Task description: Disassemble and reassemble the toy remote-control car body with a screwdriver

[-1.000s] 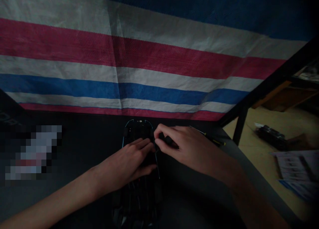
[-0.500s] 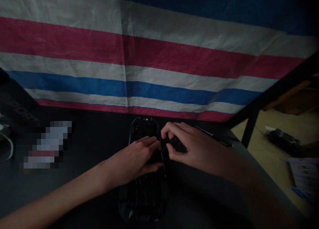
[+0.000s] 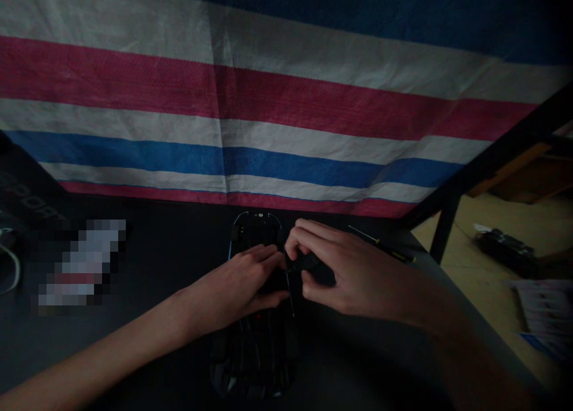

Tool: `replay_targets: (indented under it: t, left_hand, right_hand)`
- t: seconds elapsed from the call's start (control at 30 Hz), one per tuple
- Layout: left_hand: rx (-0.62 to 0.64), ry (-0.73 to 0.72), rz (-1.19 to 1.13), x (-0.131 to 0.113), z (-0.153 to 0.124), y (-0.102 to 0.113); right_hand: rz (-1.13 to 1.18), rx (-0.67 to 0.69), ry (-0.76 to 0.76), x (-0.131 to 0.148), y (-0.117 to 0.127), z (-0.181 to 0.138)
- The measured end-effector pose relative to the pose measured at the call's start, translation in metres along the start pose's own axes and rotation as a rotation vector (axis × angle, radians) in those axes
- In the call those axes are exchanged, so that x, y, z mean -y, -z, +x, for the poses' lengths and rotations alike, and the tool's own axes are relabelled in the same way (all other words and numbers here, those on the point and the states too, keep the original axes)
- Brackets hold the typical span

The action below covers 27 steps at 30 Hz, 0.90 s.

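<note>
A long black toy car [image 3: 255, 369] lies on the dark table, apparently with its underside up. My left hand [image 3: 250, 280] lies across its middle, fingers bent over the body and thumb apart, holding it. To its right, close to the fingertips of that hand, my right hand [image 3: 331, 262] curls its fingers and thumb around a small black ridged piece [image 3: 307, 262]. A thin dark part of this piece points toward the car's side; poor light hides its exact kind and whether it touches the car.
Behind my right hand lies a screwdriver [image 3: 364, 235] with a thin shaft. A blurred-out pale item [image 3: 85, 262] and a black box [image 3: 31, 190] marked SPORT are at left. A striped sheet [image 3: 268, 101] hangs behind the table. Black clutter [image 3: 505, 250] sits on the floor at right.
The view has shifted slightly. My right hand's fingers have turned a little about the black piece, whose ridged side now shows more. My left hand stays on the car.
</note>
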<state>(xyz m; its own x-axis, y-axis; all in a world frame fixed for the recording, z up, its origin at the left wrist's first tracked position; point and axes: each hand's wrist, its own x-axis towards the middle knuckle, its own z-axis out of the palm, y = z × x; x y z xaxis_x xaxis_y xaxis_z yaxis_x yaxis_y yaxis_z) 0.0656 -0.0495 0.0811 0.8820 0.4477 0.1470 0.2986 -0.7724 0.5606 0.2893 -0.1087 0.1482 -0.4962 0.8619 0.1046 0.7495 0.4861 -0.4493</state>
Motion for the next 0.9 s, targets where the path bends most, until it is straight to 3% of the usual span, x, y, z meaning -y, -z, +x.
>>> replay_targets:
  t: [0.2,0.4,0.6,0.8,0.9]
  left_hand:
    - [0.008,0.013,0.044,-0.0028,-0.0006,0.0013]
    - [0.048,0.038,0.029,-0.0027,0.0003,0.0029]
    - [0.023,0.036,0.031,-0.0029,0.0003,0.0026]
    - [0.043,0.034,0.045,-0.0035,0.0006,0.0028]
    - [0.037,0.032,0.043,-0.0029,0.0005,0.0023]
  right_hand:
    - [-0.069,-0.033,-0.152,-0.0043,-0.0061,0.0049]
    - [-0.057,-0.100,-0.009,-0.0061,-0.0078,0.0036]
    - [-0.095,-0.062,-0.111,-0.0055,-0.0085,0.0059]
    - [-0.056,-0.116,0.010,-0.0066,-0.0096,0.0066]
    - [-0.076,-0.091,-0.041,-0.0065,-0.0099,0.0078]
